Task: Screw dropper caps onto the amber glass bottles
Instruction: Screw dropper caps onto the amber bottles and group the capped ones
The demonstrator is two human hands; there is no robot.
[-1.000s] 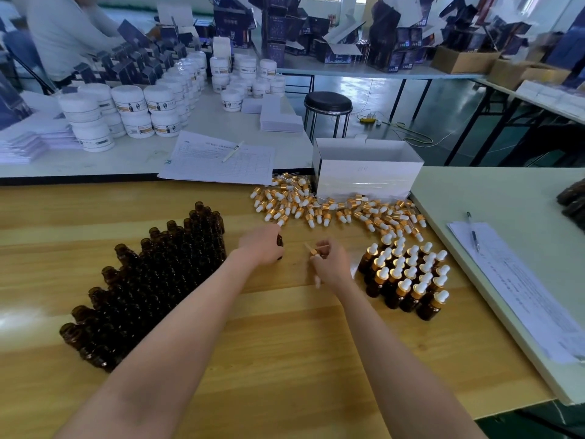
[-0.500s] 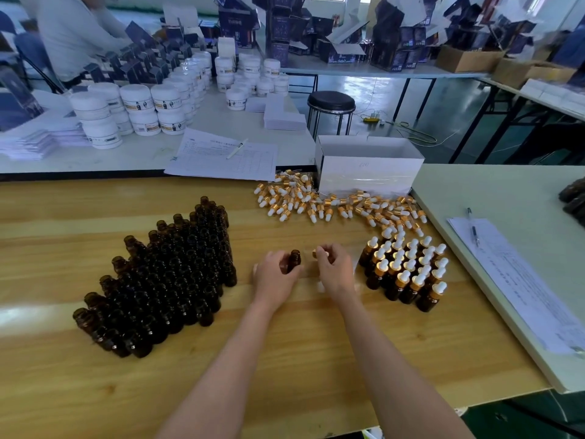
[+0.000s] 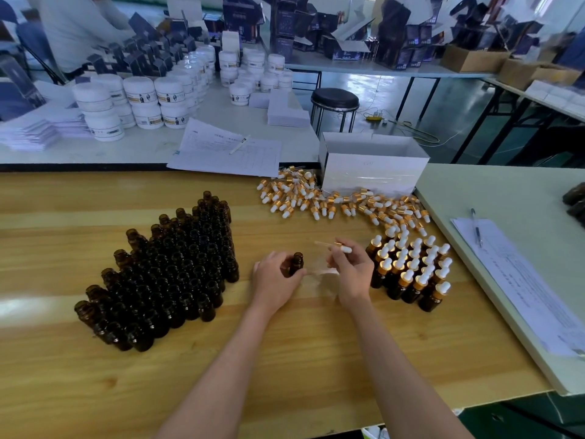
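Note:
My left hand (image 3: 276, 276) grips one open amber bottle (image 3: 297, 263), upright on the wooden table (image 3: 285, 359). My right hand (image 3: 351, 270) pinches a dropper cap (image 3: 340, 247) with a gold collar and white bulb; its glass pipette points left, just right of the bottle's mouth and a little above it. A big cluster of uncapped amber bottles (image 3: 171, 274) stands to the left. Capped bottles (image 3: 411, 269) stand in rows to the right. Loose dropper caps (image 3: 335, 202) lie scattered behind.
A white cardboard box (image 3: 370, 166) sits behind the loose caps. A paper sheet with a pen (image 3: 519, 280) lies on the pale table at right. White jars (image 3: 142, 99) and papers fill the far table, where a person works. A black stool (image 3: 335, 101) stands beyond.
Both hands drew back toward me with the bottle and cap. The right hand lifted the cap and turned it, so its pipette now points left near the bottle's mouth.

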